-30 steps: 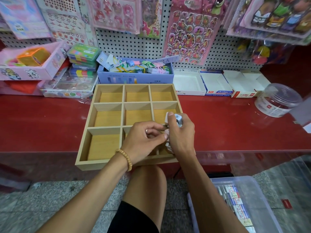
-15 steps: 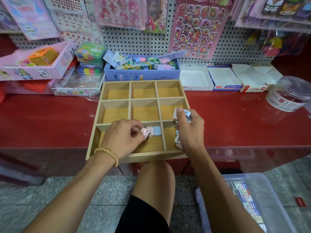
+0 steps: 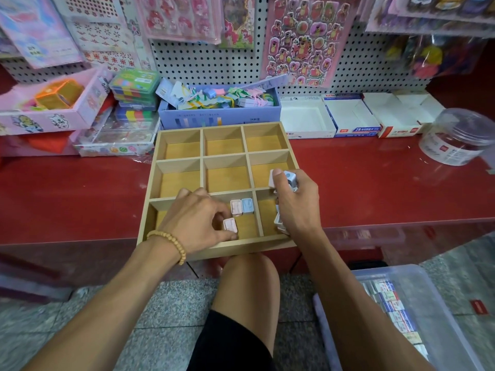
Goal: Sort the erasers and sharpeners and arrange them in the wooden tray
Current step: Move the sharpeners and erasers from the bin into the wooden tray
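Observation:
A nine-compartment wooden tray (image 3: pixel 159 145) lies on the red counter. In its front middle compartment a pink sharpener (image 3: pixel 236 207) and a blue sharpener (image 3: pixel 247 205) stand side by side at the back. My left hand (image 3: pixel 193 220) pinches another pink sharpener (image 3: pixel 230 225) in front of them in the same compartment. My right hand (image 3: pixel 297 203) hovers over the front right compartment, gripping a stack of several small sharpeners (image 3: pixel 289 178), pink and blue at the top, more showing below the palm.
A clear plastic bin (image 3: pixel 439 298) with several packaged erasers sits on the floor at the lower right. Behind the tray stand a blue box of clips (image 3: pixel 219 117), open white cartons (image 3: pixel 308 119) and a clear round jar (image 3: pixel 455 137). My knee is under the tray's front edge.
My left hand has taken a pink sharpener from near my right hand and brought it down into the front middle compartment, in front of the two standing there. My right hand has kept its stack.

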The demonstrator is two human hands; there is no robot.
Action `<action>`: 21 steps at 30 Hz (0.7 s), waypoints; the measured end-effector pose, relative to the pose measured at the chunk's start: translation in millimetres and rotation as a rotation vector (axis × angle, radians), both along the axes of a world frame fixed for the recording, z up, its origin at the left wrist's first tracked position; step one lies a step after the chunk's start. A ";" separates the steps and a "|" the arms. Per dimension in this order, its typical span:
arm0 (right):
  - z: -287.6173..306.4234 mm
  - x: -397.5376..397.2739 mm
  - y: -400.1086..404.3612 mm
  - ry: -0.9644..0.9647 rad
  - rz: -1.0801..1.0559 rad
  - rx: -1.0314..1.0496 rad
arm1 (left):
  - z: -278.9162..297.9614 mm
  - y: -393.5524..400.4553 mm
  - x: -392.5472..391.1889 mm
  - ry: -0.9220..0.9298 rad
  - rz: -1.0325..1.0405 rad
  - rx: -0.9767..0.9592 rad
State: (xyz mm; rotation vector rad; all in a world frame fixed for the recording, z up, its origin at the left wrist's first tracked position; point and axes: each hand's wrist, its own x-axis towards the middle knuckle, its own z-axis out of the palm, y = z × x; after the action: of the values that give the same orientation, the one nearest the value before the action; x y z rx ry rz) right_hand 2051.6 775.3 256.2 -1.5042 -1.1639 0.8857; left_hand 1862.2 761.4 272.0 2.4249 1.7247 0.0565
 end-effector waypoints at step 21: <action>2.6 1.2 -1.4 -0.003 0.112 -0.004 | 8.9 12.6 25.6 -0.537 0.155 0.183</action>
State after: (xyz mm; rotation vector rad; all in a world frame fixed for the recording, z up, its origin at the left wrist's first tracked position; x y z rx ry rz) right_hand 2052.8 773.9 258.8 -1.4552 -1.2594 0.9611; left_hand 1887.8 774.0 280.8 2.1042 1.6920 0.8343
